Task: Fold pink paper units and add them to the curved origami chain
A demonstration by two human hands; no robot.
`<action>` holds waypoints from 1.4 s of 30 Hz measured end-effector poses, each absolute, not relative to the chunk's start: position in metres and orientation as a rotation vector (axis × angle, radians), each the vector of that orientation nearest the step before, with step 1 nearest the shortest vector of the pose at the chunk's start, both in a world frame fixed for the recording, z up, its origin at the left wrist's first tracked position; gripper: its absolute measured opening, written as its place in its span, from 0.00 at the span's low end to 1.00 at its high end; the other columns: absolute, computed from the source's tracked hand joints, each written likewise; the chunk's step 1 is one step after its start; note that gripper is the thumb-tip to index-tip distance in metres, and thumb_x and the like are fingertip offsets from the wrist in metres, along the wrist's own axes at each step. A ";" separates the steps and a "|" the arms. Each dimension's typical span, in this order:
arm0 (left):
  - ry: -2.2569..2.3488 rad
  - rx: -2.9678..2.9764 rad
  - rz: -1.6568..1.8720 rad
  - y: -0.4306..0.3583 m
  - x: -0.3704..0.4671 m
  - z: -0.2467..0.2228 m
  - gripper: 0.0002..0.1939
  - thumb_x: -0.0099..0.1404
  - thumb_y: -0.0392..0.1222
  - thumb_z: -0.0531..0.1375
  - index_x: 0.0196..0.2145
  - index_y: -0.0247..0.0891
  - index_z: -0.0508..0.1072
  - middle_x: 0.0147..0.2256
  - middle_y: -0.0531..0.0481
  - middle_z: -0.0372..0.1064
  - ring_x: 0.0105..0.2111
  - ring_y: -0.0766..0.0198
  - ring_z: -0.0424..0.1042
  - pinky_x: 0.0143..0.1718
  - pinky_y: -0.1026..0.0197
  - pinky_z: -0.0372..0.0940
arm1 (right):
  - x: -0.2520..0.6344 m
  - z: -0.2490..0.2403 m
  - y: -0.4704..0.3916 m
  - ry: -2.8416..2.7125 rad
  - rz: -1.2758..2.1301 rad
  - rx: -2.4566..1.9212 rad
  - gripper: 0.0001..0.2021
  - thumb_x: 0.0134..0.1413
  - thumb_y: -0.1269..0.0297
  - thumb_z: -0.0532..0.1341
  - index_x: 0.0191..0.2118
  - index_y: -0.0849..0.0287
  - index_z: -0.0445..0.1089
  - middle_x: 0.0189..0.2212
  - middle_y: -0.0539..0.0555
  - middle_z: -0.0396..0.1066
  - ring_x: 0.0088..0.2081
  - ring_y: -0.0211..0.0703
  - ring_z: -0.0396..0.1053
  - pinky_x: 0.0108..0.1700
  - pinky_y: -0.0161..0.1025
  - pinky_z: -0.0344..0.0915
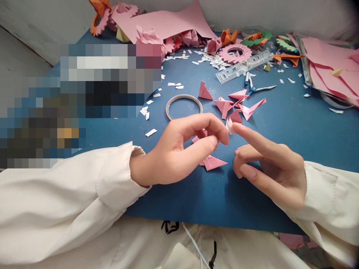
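From the head, looking down on a blue counter. Reaching in over the near edge from the left, the left hand, with a white sleeve behind it; forefinger arched high, thumb stretched out below toward the forefinger tip, fingers loosely curled. Cannot tell about any grasp inside that curl. In from the right over the near edge, the right hand, forefinger stretched toward the left hand, thumb pointing the same way lower down, remaining fingers folded in; released, with a wide gap between thumb and forefinger. At the right forefinger tip, a pale scrap, touching or just in front, cannot tell which.

Just beyond the hands, around the middle of the counter, a loose cluster of folded pink pieces, some touching. Below the left thumb, closer to the near edge, a lone pink piece. Just past the left hand, a tape ring, lying flat. Farther toward the far edge, scissors and a clear ruler. Along the far edge, a pink sheet, a paper ring and white scraps. By the far right corner, pink paper in a pile.
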State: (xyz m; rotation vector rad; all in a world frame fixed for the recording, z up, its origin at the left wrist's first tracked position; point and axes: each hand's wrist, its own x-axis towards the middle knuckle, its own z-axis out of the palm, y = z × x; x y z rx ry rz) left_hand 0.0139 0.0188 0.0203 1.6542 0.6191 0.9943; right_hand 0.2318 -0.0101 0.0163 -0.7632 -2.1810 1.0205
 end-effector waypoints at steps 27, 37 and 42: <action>1.114 1.939 1.219 0.037 0.013 0.033 0.19 0.67 0.36 0.57 0.17 0.35 0.65 0.16 0.58 0.54 0.19 0.74 0.53 0.21 0.67 0.51 | 0.225 0.016 -0.014 -2.116 0.777 -0.906 0.26 0.63 0.74 0.52 0.65 0.52 0.53 0.19 0.45 0.62 0.20 0.37 0.63 0.24 0.37 0.63; 0.956 2.952 0.757 0.036 -0.004 0.035 0.10 0.68 0.36 0.51 0.38 0.33 0.73 0.31 0.46 0.72 0.31 0.60 0.70 0.28 0.61 0.59 | 0.228 0.017 -0.008 -2.348 0.430 -0.763 0.11 0.62 0.74 0.55 0.48 0.55 0.65 0.22 0.47 0.67 0.22 0.35 0.65 0.26 0.34 0.64; 0.590 3.077 0.544 0.024 -0.015 0.036 0.12 0.69 0.33 0.52 0.35 0.35 0.75 0.26 0.50 0.69 0.24 0.65 0.64 0.25 0.62 0.56 | 0.239 0.004 -0.002 -2.488 0.382 -0.546 0.18 0.69 0.65 0.44 0.52 0.63 0.66 0.23 0.52 0.63 0.23 0.39 0.59 0.27 0.40 0.57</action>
